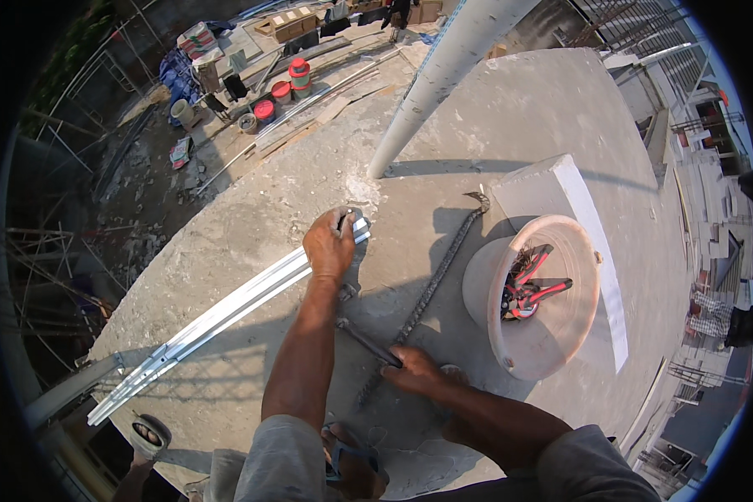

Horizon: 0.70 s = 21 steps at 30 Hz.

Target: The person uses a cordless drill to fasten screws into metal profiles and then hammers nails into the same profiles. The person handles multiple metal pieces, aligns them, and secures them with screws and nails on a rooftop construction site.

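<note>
My left hand (330, 243) is closed over the far end of some long white metal channels (243, 297). A small dark thing shows between thumb and forefinger, too small to name. In my right hand (414, 371) is the dark handle of a hammer (366, 341), its head close to my left forearm. Just beyond the right hand, a ridged steel bar (435, 289) with a hooked end lies on the concrete slab (251, 226). To the right, a pale bucket (552, 335) leans on its side, holding red-handled pliers (548, 289) and other tools.
A light pole (435, 92) rises from the slab ahead. Behind the bucket lies a pale block (552, 188) with a white face. Beyond the slab's left edge are red-lidded containers (299, 71) and debris. At lower left is another person's limb (148, 435).
</note>
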{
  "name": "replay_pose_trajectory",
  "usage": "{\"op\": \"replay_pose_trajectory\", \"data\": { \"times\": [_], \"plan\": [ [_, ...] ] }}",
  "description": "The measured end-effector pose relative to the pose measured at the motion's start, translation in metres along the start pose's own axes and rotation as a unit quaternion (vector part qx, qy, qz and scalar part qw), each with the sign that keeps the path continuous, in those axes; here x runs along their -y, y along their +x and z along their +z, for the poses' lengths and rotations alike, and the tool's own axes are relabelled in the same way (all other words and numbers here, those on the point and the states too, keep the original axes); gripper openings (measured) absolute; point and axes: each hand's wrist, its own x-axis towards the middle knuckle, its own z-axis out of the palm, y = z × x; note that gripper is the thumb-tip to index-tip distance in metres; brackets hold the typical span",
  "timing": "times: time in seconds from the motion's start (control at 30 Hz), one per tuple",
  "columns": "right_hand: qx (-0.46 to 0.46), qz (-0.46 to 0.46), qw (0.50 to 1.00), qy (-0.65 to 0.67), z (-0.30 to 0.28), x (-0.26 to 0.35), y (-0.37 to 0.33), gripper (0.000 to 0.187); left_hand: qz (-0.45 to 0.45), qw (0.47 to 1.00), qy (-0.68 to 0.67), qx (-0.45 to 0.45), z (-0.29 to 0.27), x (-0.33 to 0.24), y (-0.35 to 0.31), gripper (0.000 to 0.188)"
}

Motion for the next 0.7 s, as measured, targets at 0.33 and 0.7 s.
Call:
{"op": "replay_pose_trajectory", "data": {
  "times": [0.33, 0.7],
  "plan": [
    [-0.066, 0.018, 0.982, 0.177, -0.031, 0.044, -0.042, 0.017, -0.011, 1.000, -0.002, 0.002, 0.003, 0.005, 0.001, 0.016],
    [-0.140, -0.144, 0.965, 0.170, -0.055, 0.118, 0.000, 0.038, 0.000, 0.999, 0.022, 0.026, -0.006, -0.006, 0.000, 0.015]
  ]
}}
